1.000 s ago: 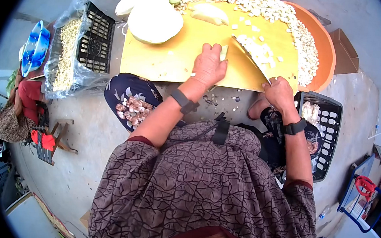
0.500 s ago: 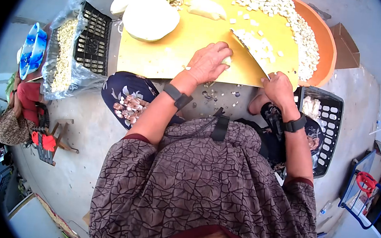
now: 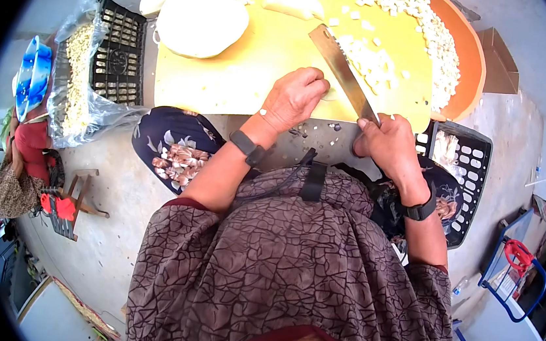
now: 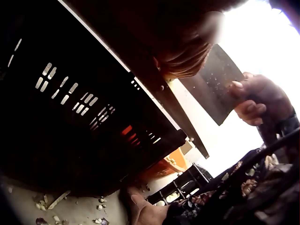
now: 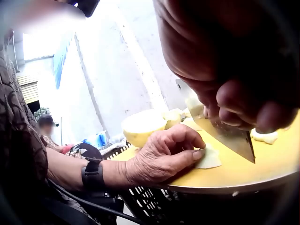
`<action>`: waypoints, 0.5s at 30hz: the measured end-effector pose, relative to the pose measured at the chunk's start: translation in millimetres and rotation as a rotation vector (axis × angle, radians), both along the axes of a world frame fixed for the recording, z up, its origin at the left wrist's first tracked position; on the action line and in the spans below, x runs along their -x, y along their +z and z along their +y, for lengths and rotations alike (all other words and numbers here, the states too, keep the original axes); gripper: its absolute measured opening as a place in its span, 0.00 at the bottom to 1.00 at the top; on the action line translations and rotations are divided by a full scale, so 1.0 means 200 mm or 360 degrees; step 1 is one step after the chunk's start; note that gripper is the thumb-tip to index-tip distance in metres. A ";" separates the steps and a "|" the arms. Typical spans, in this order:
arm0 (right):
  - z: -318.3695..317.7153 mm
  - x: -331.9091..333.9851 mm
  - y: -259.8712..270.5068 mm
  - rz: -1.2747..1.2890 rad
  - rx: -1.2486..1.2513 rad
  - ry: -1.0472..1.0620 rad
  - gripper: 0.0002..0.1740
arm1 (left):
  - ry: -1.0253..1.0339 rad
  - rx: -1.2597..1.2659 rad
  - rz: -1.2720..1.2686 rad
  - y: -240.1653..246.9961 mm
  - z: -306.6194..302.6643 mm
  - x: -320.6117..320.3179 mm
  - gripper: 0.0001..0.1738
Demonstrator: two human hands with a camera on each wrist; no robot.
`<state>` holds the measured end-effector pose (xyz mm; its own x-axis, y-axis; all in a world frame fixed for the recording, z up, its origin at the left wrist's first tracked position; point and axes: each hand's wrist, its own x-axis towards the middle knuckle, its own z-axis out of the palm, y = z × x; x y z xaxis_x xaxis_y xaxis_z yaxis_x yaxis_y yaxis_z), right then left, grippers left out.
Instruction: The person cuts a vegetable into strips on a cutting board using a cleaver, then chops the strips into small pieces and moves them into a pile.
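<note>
My right hand (image 3: pixel 391 142) grips a broad-bladed cleaver (image 3: pixel 341 65), its flat face turned up over the yellow board (image 3: pixel 228 87). Near the board's front edge, my left hand (image 3: pixel 295 97) pinches a pale green slice (image 5: pixel 211 160) between thumb and fingers; in the head view the hand hides most of it. The blade stands just beyond the slice in the right wrist view. Small pale diced pieces (image 3: pixel 370 63) lie to the blade's right. A large cut pale gourd (image 3: pixel 203 20) sits at the board's back left, and a peeled chunk (image 3: pixel 294 1) lies at the back.
An orange basin (image 3: pixel 474 78) with many diced pieces adjoins the board's right side. One black crate (image 3: pixel 476 174) stands at the lower right, another black crate (image 3: pixel 118 57) at the left beside a plastic-lined heap of pieces (image 3: pixel 78 66). Another person (image 3: pixel 23 166) sits at far left.
The cleaver has rolled from edge-on to showing its broad face, and its tip has shifted left. My left hand has lowered the slice, which stood upright a second ago, and still holds it.
</note>
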<state>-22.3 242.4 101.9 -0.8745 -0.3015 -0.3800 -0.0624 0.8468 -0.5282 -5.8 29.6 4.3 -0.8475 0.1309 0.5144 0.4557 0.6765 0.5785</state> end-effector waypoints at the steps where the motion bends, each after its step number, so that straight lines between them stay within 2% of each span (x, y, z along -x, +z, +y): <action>1: -0.02 -0.01 0.01 -0.0019 0.0007 0.0004 0.20 | 0.0004 0.0019 0.0005 0.00 0.00 0.00 0.09; 15: -0.05 -0.06 0.04 0.0073 -0.0070 0.0073 0.15 | 0.0008 0.0009 -0.0050 0.02 0.01 0.00 0.09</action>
